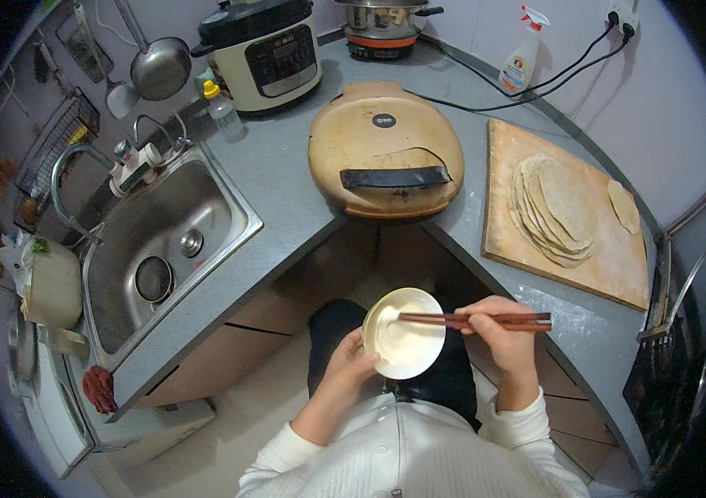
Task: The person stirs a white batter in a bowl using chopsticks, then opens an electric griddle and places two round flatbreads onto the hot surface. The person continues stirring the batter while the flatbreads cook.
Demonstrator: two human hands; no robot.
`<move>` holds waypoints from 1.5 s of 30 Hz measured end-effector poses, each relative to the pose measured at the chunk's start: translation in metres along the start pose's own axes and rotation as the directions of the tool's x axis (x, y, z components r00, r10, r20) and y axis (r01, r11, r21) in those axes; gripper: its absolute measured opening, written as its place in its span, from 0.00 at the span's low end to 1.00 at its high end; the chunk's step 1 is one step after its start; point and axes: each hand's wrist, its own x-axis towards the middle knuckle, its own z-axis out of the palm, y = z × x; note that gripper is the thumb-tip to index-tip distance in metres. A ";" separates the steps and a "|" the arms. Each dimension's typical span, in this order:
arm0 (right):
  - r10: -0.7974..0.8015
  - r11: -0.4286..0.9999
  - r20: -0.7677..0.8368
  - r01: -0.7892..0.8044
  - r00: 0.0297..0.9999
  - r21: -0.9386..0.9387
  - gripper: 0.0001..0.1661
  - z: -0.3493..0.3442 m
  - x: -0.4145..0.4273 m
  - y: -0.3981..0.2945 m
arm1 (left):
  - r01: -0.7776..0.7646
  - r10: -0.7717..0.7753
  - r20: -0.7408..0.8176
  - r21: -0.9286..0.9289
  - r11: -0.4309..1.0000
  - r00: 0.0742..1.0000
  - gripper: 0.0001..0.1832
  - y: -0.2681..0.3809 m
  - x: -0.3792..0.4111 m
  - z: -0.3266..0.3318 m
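Note:
A small white bowl with a yellowish rim is held in front of my body by my left hand, thumb on its near left edge. Inside lies something pale, a powder or a paste; I cannot tell which. My right hand grips a pair of reddish-brown chopsticks, their tips in the bowl. Beyond the bowl, a round tan electric griddle with a black handle stands with its lid down. To the right, a stack of thin round flatbreads and a smaller dough round lie on a floured wooden board.
A steel sink with a curved faucet and a small round strainer is at left. Behind stand an electric cooker, a yellow-capped bottle, a steel pot and a spray bottle. Black cords cross the counter.

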 end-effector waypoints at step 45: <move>-0.112 0.959 0.103 0.135 0.988 -0.250 0.02 -0.040 -0.009 -0.006 | -0.060 0.062 0.011 -0.107 0.992 0.998 0.37 0.002 0.002 0.011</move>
